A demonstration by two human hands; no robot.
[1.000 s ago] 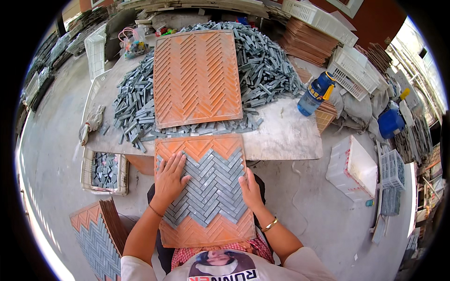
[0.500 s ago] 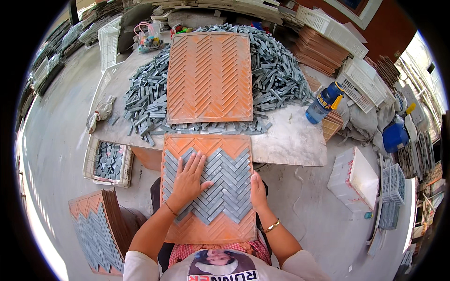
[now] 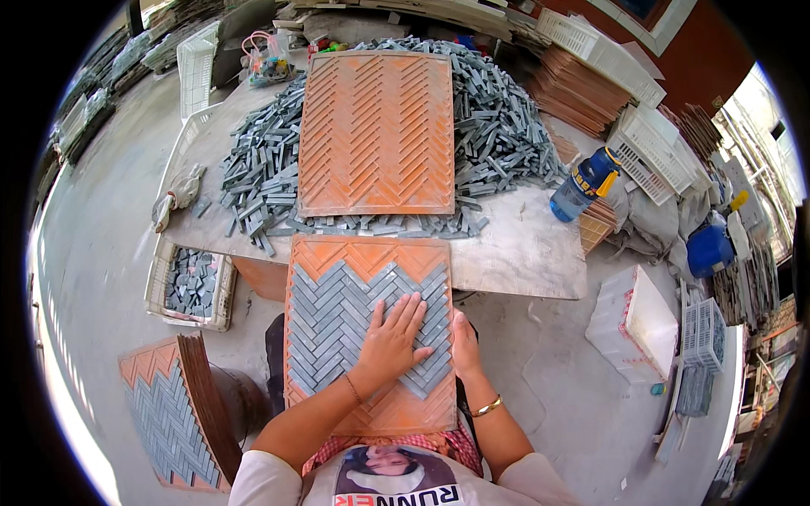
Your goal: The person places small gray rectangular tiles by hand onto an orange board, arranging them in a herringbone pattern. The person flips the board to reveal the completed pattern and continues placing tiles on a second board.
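Observation:
An orange herringbone-patterned mould tray (image 3: 371, 413) rests at my lap, its far end by the table's front edge. Grey stone strips (image 3: 325, 316) fill its middle in zigzag rows; bare orange grooves show at both ends. My left hand (image 3: 395, 337) lies flat on the strips right of the middle, its fingers outstretched and holding nothing. At the tray's right edge, my right hand (image 3: 466, 347) grips the side, with some fingers hidden beneath. Just beyond, an unfilled orange mould tray (image 3: 375, 135) lies over a heap of loose grey strips (image 3: 498, 126).
The pale table (image 3: 531, 253) carries a blue bottle (image 3: 585, 184) at right and a glove (image 3: 179, 199) at left. A crate of grey pieces (image 3: 190, 287) stands below left, near a stack of trays (image 3: 173, 413). A white box (image 3: 629, 325) sits on the floor at right.
My left hand has slid right across the strips, uncovering the left rows. My right hand keeps its place at the tray's edge. The whole view has shifted slightly.

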